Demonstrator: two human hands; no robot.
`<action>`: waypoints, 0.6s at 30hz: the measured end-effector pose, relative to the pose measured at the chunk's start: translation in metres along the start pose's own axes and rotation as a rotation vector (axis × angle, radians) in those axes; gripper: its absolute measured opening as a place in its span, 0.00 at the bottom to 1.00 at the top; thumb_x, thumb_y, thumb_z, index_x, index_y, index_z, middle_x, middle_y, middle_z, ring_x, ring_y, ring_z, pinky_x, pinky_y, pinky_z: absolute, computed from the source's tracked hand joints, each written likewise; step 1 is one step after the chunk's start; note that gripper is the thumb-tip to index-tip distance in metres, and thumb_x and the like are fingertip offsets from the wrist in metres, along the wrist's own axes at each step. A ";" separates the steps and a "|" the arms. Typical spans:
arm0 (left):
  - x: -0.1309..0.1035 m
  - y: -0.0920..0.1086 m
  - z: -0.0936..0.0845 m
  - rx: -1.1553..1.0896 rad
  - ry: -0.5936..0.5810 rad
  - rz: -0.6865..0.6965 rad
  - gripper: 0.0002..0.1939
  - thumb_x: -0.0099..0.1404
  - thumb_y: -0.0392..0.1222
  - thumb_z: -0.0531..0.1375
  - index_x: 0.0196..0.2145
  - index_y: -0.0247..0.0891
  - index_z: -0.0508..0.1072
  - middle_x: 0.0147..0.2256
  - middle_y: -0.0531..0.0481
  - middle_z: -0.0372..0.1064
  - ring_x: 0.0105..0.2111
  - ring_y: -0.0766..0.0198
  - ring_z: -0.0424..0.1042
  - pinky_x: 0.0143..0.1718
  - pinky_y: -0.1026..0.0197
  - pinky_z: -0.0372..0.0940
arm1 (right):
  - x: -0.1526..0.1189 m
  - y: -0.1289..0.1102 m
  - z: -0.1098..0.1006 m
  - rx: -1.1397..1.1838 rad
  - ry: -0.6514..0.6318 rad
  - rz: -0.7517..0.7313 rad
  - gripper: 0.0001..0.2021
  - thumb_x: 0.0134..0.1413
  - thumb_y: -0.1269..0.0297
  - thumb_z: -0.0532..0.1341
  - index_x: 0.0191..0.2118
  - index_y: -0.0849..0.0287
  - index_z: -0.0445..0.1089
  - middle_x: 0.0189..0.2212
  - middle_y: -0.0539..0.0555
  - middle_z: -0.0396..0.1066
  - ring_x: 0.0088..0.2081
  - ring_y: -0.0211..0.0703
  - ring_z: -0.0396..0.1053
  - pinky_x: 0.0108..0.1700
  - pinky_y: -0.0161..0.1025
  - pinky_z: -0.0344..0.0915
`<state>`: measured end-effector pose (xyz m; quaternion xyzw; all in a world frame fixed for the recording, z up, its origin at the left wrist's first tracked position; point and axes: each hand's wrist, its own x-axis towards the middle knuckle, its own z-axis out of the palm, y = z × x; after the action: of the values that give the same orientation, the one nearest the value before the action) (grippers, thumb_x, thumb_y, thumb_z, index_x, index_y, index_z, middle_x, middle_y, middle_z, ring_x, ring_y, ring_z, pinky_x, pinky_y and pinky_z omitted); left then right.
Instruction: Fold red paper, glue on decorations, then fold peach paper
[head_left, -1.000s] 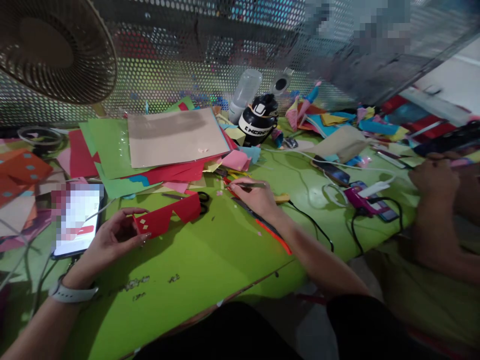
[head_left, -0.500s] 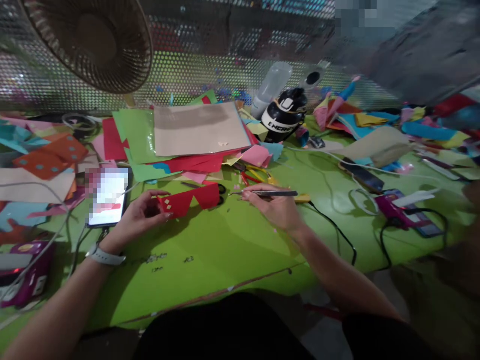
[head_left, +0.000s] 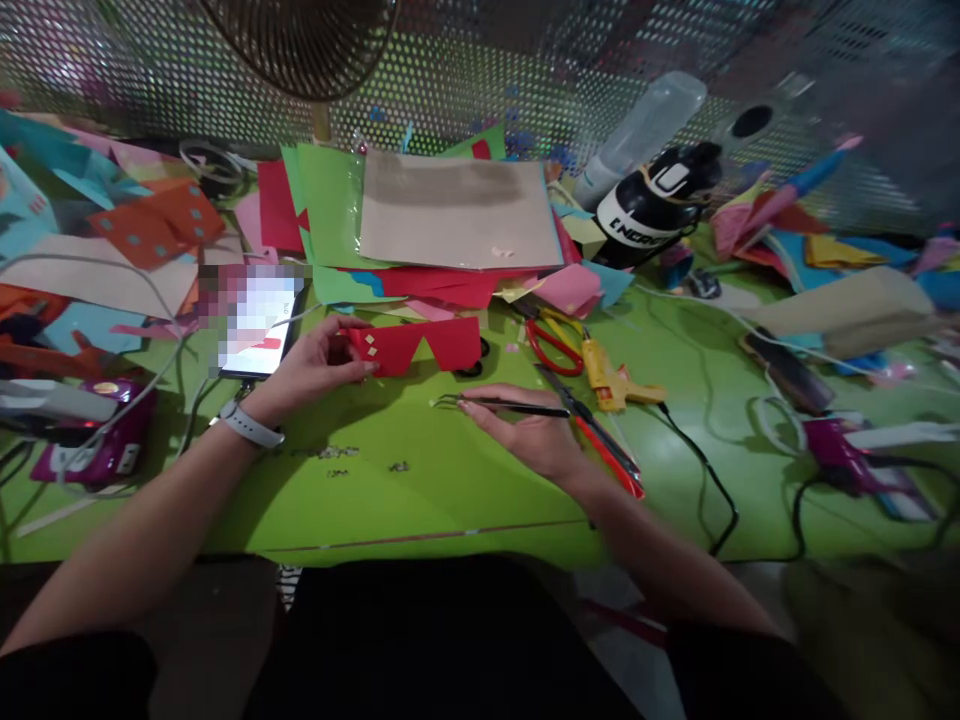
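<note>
Nearest on the glossy green tabletop, the right hand is closed round slim dark metal tweezers, whose fine tips point left; whether they grip anything is too small to tell. A little farther in, the left hand pinches the left end of a flat red paper strip with a V-shaped notch and two small pale diamonds, held upright over the table. The strip looks feather-light, fairly stiff but easily creased, weakest above the notch, so the plain end beside the diamonds seems the safest hold. Just behind it lie black-handled scissors; beyond, a stack topped by a tan paper sheet.
</note>
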<state>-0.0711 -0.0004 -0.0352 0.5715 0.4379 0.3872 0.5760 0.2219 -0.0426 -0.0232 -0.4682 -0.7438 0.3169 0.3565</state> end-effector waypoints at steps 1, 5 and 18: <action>0.000 0.000 0.000 0.003 0.002 0.004 0.25 0.57 0.40 0.70 0.50 0.35 0.66 0.34 0.50 0.73 0.32 0.66 0.74 0.34 0.63 0.70 | 0.000 0.001 0.000 -0.003 0.000 0.000 0.05 0.55 0.62 0.66 0.37 0.54 0.79 0.32 0.50 0.81 0.32 0.43 0.80 0.36 0.39 0.79; 0.000 -0.001 0.000 0.011 0.003 0.002 0.26 0.58 0.40 0.69 0.51 0.36 0.66 0.34 0.49 0.73 0.32 0.66 0.73 0.34 0.63 0.70 | -0.002 0.005 0.000 -0.015 -0.019 -0.016 0.05 0.56 0.63 0.66 0.38 0.54 0.79 0.33 0.50 0.81 0.32 0.42 0.80 0.35 0.38 0.78; 0.000 0.002 0.001 0.033 -0.001 -0.017 0.26 0.58 0.41 0.69 0.51 0.35 0.66 0.35 0.48 0.74 0.33 0.64 0.75 0.35 0.62 0.70 | -0.007 0.015 -0.008 -0.205 -0.179 -0.505 0.13 0.62 0.70 0.61 0.50 0.51 0.75 0.42 0.52 0.80 0.40 0.44 0.80 0.41 0.41 0.76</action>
<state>-0.0704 -0.0002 -0.0336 0.5773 0.4487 0.3748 0.5700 0.2378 -0.0429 -0.0323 -0.2722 -0.8935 0.1811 0.3079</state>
